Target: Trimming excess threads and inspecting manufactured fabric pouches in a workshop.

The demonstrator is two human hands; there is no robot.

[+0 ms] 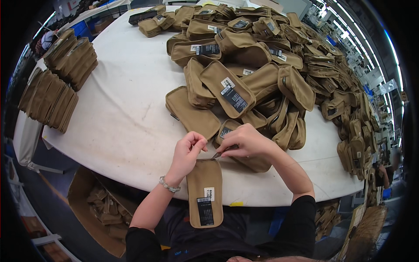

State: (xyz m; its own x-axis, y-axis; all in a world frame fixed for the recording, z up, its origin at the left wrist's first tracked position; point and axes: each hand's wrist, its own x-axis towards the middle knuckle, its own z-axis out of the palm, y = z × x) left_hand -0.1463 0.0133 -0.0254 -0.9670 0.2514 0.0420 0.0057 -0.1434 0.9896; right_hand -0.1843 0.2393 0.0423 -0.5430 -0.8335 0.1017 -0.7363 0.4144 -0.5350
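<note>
A tan fabric pouch (205, 177) with rounded corners hangs over the table's front edge, its white and black labels facing up. At its far end my right hand (248, 143) grips small metal thread snips (217, 155), whose pointed tip touches or nearly touches the pouch's edge. My left hand (190, 150), with a bead bracelet at the wrist, is closed in a pinch just left of that end. Whatever lies between its fingertips is too small to make out. Another tan pouch (192, 114) lies flat beyond my hands, and one more is partly under my right forearm.
A large heap of tan pouches (257, 52) covers the back and right of the white table (126, 96). Stacked pouches (50, 98) stand at the left edge. Below the front edge, a cardboard box (80, 192) holds more pieces. Yellow tape (236, 204) marks the front edge.
</note>
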